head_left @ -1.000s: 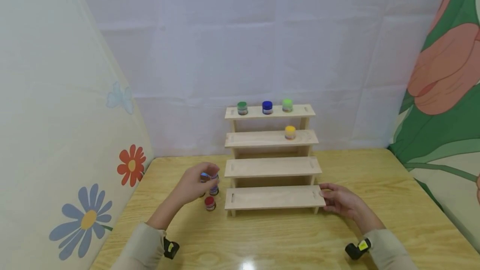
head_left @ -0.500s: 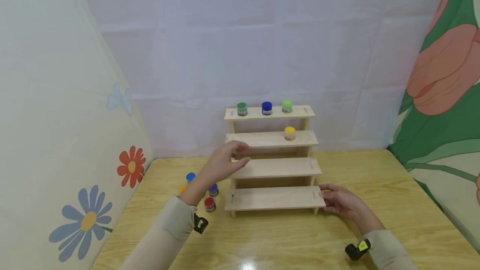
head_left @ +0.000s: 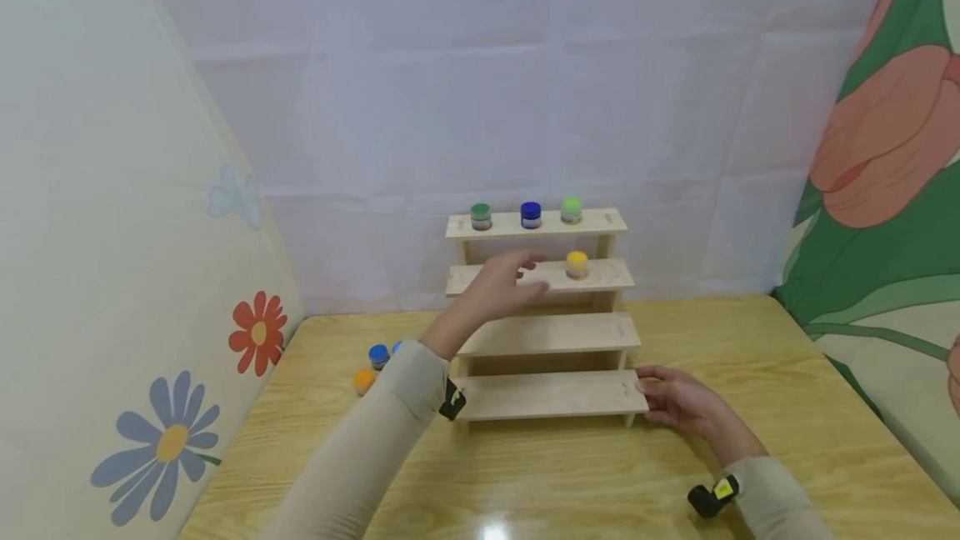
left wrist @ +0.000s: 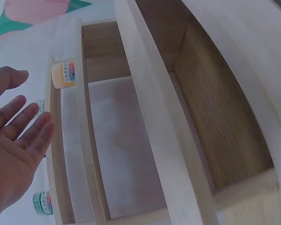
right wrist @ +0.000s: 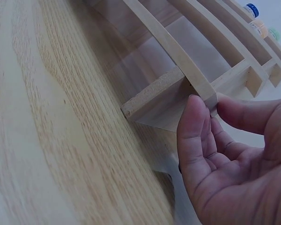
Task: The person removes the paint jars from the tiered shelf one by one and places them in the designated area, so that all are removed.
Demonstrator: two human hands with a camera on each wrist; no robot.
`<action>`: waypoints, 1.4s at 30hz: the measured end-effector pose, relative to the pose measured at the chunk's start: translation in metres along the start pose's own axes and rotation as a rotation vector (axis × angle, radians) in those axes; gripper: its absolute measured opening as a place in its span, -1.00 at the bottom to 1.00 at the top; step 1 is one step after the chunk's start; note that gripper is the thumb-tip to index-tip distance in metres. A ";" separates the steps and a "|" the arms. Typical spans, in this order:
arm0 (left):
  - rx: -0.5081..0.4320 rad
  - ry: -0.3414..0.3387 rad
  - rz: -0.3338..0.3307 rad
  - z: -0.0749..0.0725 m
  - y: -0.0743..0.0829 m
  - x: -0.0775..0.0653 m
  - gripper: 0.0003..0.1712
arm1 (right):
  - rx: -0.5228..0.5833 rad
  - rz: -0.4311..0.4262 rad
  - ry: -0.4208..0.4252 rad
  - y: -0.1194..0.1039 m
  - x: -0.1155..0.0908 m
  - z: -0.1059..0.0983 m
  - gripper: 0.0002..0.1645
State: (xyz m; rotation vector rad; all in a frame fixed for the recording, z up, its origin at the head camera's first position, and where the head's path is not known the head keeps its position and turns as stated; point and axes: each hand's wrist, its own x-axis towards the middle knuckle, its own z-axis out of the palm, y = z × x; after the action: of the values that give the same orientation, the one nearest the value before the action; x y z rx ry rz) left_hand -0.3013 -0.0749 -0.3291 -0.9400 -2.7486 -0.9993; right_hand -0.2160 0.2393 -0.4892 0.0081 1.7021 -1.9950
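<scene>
A stepped wooden display stand (head_left: 547, 397) with several tiers stands on the table. My left hand (head_left: 501, 286) hovers in front of its second tier from the top, thumb and fingers apart, nothing seen between them; its palm shows in the left wrist view. Just right of its fingertips, a yellow-lidded paint jar (head_left: 577, 266) sits on that tier. On the top tier are a dark green jar (head_left: 481, 217), a dark blue jar (head_left: 531, 215) and a light green jar (head_left: 571, 211). My right hand (head_left: 681, 403) pinches the right end of the lowest board between thumb and fingers.
Left of the stand, a blue-lidded jar (head_left: 378, 356), an orange-lidded jar (head_left: 363, 382) and another blue lid (head_left: 398, 347) show beside my left sleeve (head_left: 367, 440), which covers part of the wooden table (head_left: 525, 482). A white cloth (head_left: 435, 107) hangs behind.
My left hand has moved from the loose jars up and right to the second tier from the top. The forearm now covers the red and purple jars. My right hand stays on the lowest board.
</scene>
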 end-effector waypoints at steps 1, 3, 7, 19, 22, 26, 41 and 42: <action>-0.005 -0.002 -0.006 0.002 0.001 0.004 -0.45 | 0.001 0.000 0.000 0.000 0.000 0.000 -0.54; -0.012 -0.007 -0.018 0.005 0.002 0.011 -0.44 | 0.001 0.001 0.001 0.000 0.000 0.000 -0.53; -0.031 -0.024 -0.032 0.012 0.003 0.025 -0.42 | -0.001 0.002 0.003 -0.001 -0.001 0.001 -0.52; -0.105 -0.049 -0.047 0.032 0.008 0.053 -0.36 | 0.027 -0.006 -0.004 0.000 -0.004 0.000 -0.65; -0.128 -0.051 -0.058 0.036 0.008 0.055 -0.34 | 0.038 -0.007 -0.010 0.001 -0.005 0.000 -0.68; -0.138 -0.055 -0.066 0.040 0.009 0.057 -0.35 | 0.042 -0.005 -0.012 0.002 -0.006 0.000 -0.69; -0.066 -0.013 -0.073 0.052 0.006 0.061 -0.61 | 0.050 -0.005 -0.043 0.002 -0.008 0.003 -0.66; -0.071 -0.012 -0.081 0.052 0.006 0.061 -0.61 | 0.050 -0.006 -0.043 0.002 -0.008 0.003 -0.66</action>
State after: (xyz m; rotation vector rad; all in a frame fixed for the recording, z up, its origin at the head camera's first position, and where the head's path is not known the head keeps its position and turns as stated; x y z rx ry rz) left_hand -0.3399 -0.0081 -0.3508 -0.8531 -2.7989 -1.1144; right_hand -0.2072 0.2395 -0.4877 -0.0228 1.6274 -2.0274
